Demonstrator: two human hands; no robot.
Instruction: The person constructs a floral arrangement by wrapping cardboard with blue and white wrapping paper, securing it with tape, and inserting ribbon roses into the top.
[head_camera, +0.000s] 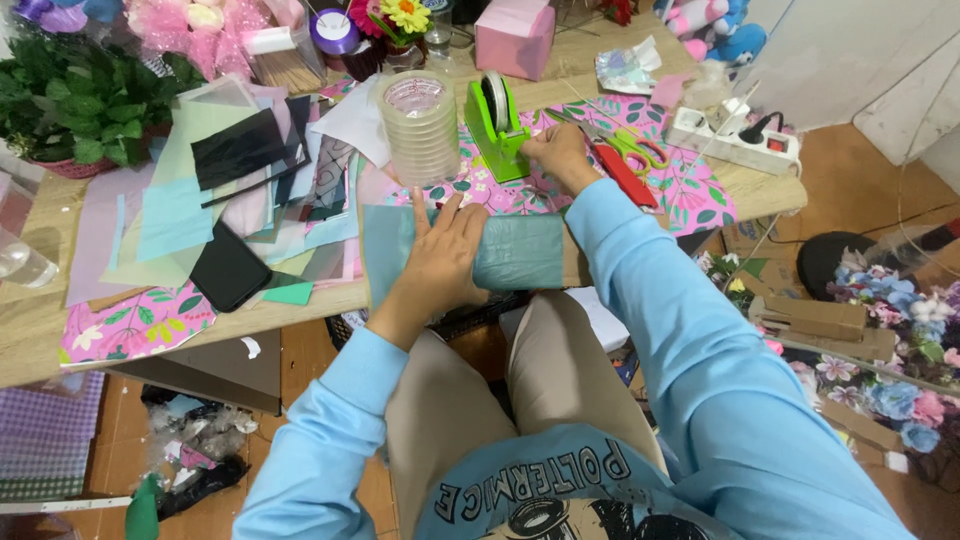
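My left hand (443, 258) lies flat, fingers spread, on a roll of teal wrapping paper (520, 252) at the table's front edge. My right hand (558, 152) reaches to the green tape dispenser (497, 130), its fingers pinched at the dispenser's front end where the tape comes off; the tape itself is too thin to see. A stack of clear tape rolls (420, 125) stands just left of the dispenser. Both sleeves are light blue.
Scissors with green-yellow handles (628, 145) and a red cutter (622, 175) lie right of my right hand. Loose paper sheets (180, 210) and a black phone (230, 268) cover the left. A power strip (735, 140), pink box (514, 35), plant (80, 100) and artificial flowers (890, 340) surround.
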